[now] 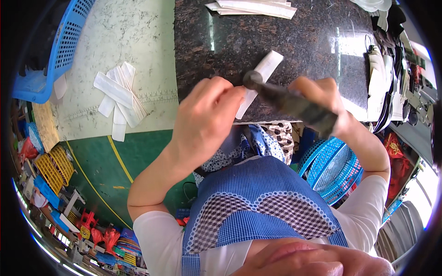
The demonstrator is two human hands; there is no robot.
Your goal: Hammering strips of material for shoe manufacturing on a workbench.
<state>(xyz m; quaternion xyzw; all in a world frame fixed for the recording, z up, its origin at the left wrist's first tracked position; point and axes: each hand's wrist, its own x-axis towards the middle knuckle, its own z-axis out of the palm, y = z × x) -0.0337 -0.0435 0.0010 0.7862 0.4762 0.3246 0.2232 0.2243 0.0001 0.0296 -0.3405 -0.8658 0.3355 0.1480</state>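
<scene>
My left hand (206,116) pinches the near end of a narrow white fabric strip (263,73) that lies on the dark granite tabletop (299,41). My right hand (324,94) grips a dark, worn cylindrical tool (290,102) by its handle; the tool's round end rests on the strip just beside my left fingertips. Both hands hover at the table's near edge, above my blue checked apron (258,198).
More white strips (117,99) lie crossed on a pale board at the left, with another stack (253,7) at the table's far edge. A blue plastic basket (60,50) sits far left, another blue basket (334,168) below right. Cloth pieces and clutter line the right edge.
</scene>
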